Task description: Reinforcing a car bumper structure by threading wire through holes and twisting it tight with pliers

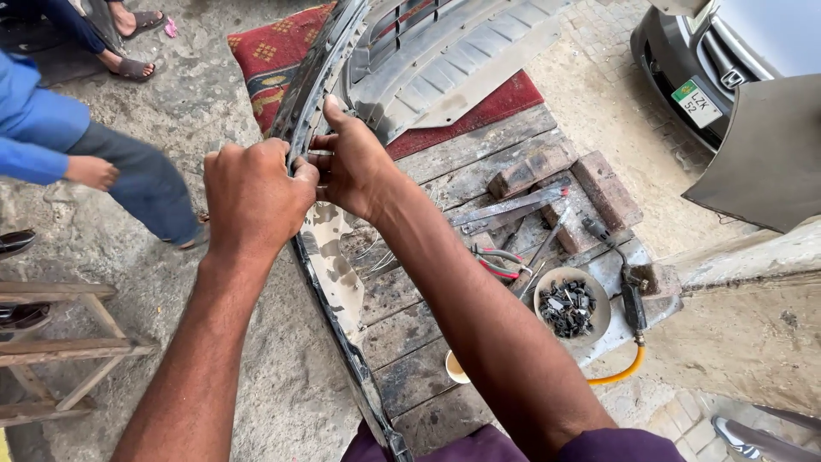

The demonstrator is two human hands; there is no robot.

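Note:
A long grey car bumper (445, 60) lies across a low wooden plank platform (410, 376), its worn edge running from top centre down to the bottom. My left hand (252, 192) is closed over that edge from the left side. My right hand (355, 162) grips the same edge from the inner side, thumb up, almost touching the left hand. Patches of bare primer show on the bumper (329, 265) just below my hands.
On the planks lie bricks (607, 188), a metal strip (505, 210), red-handled pliers (500, 261), a bowl of small dark clips (571, 304), a torch with yellow hose (633, 308) and a small cup (455, 368). A person in blue (85, 162) crouches at left. A wooden frame (60, 351) and a car (727, 60) stand nearby.

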